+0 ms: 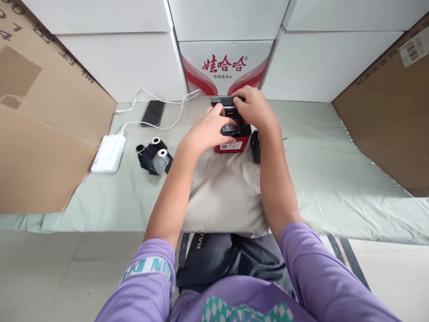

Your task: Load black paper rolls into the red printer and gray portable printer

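Observation:
A small red and black box-shaped device (232, 147) with a white label on its front stands on the cloth, its black upper part raised at the back. My left hand (209, 127) reaches over it from the left, with fingers and thumb curled around a shiny black piece (230, 130) at the device's opening; its exact kind is unclear. My right hand (254, 107) grips the raised black part (227, 101) at the back right, fingertips on its top. A dark object (255, 146) lies beside the device, partly behind my right forearm.
Several small rolls with black strips (150, 156) lie left of my left forearm. A white power bank (109, 154) with a white cable (174, 125) and a black phone-like slab (153, 113) are farther left. Cardboard panels (392, 107) flank both sides; white boxes (224, 67) form the back.

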A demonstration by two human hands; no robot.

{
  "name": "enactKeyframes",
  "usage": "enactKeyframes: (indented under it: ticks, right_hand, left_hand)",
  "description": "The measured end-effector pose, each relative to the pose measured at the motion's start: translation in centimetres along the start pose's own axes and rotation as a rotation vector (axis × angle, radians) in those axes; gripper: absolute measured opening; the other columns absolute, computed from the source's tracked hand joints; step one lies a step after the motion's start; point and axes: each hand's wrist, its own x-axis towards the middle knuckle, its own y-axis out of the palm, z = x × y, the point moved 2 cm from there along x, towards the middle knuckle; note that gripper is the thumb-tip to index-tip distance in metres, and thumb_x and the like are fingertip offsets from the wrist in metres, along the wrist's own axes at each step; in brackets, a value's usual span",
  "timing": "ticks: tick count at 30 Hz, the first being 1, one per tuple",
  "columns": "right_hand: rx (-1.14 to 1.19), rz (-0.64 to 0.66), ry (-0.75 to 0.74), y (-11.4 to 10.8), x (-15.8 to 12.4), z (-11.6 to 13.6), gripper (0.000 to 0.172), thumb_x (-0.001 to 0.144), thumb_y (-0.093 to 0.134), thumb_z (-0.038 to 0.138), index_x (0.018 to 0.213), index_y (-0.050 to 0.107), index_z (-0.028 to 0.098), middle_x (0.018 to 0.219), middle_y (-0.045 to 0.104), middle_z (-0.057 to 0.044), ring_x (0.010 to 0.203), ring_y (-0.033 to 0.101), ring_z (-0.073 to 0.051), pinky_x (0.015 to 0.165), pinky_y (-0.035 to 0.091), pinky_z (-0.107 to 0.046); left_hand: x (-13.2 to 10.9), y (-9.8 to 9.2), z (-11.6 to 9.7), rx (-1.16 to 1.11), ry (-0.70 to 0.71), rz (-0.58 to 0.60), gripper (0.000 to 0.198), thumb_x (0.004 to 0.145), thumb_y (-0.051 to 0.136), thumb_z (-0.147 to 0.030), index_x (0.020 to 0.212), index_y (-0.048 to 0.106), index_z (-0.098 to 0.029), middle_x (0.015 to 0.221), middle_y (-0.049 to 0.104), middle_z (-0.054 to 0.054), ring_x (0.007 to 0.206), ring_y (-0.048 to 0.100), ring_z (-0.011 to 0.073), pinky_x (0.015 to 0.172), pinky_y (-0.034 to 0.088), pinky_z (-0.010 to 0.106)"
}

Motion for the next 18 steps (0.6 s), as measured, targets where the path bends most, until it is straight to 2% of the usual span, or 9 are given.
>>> enactKeyframes:
  ticks: [3,5,8,10,12,15,18]
  right_hand:
    - [0.014,0.026,0.006,-0.5,-0.3,0.2,0.027,0.096,0.048,0.035,0.079,0.066,0.024,0.097,0.074,-0.010,0.100,0.065,-0.030,0.093,0.051,-0.046]
    - [-0.006,0.059,0.017,-0.9,-0.6,0.5,0.031,0.093,0.048,0.033,0.065,0.056,0.023,0.078,0.069,-0.009,0.083,0.062,-0.026,0.081,0.050,-0.043]
    - [-0.005,0.120,0.022,-1.2,-0.9,0.8,0.035,0.090,0.049,0.029,0.055,0.045,0.024,0.060,0.057,-0.006,0.067,0.053,-0.021,0.070,0.046,-0.041]
    - [0.018,0.136,0.020,-1.2,-0.9,0.7,0.034,0.091,0.051,0.031,0.057,0.051,0.024,0.057,0.053,-0.005,0.068,0.054,-0.021,0.073,0.048,-0.041]
    - [0.045,0.127,0.007,-1.1,-0.7,0.3,0.030,0.092,0.056,0.037,0.065,0.060,0.025,0.059,0.055,-0.004,0.075,0.057,-0.023,0.081,0.052,-0.043]
    - [0.081,0.116,-0.016,-0.7,-0.4,-0.3,0.027,0.092,0.058,0.045,0.077,0.070,0.025,0.066,0.061,-0.007,0.084,0.061,-0.026,0.090,0.054,-0.047]
    - [0.067,0.125,-0.019,-0.1,-0.2,-1.1,0.029,0.092,0.057,0.046,0.085,0.073,0.022,0.080,0.070,-0.010,0.093,0.064,-0.029,0.095,0.054,-0.050]
  left_hand:
    - [0.1,-0.2,-0.9,0.011,0.046,-0.022,0.021,0.092,0.068,-0.036,0.104,0.082,-0.024,0.119,0.065,0.011,0.124,0.059,0.0349,0.111,0.047,0.051]
    - [0.0,-0.5,-1.1,-0.002,0.067,-0.037,0.021,0.094,0.066,-0.037,0.102,0.081,-0.025,0.116,0.066,0.010,0.123,0.059,0.0340,0.110,0.046,0.051]
    - [0.0,-1.0,-0.9,-0.024,0.056,-0.113,0.025,0.094,0.066,-0.043,0.109,0.079,-0.026,0.125,0.066,0.009,0.128,0.055,0.0338,0.112,0.044,0.051]
    - [-0.1,-1.1,-0.4,-0.048,0.021,-0.170,0.031,0.100,0.057,-0.047,0.115,0.077,-0.027,0.131,0.066,0.008,0.132,0.053,0.0328,0.115,0.040,0.051]
    - [0.0,-1.1,0.3,-0.085,-0.027,-0.185,0.039,0.105,0.044,-0.049,0.115,0.075,-0.027,0.130,0.069,0.007,0.132,0.054,0.0314,0.116,0.038,0.051]
    - [0.1,-0.9,1.2,-0.150,-0.108,-0.150,0.051,0.108,0.033,-0.055,0.109,0.076,-0.027,0.111,0.076,0.007,0.121,0.062,0.0303,0.111,0.041,0.048]
    - [0.0,-0.9,1.3,-0.237,-0.123,-0.136,0.059,0.106,0.030,-0.062,0.106,0.078,-0.028,0.096,0.077,0.007,0.112,0.067,0.0295,0.105,0.044,0.045]
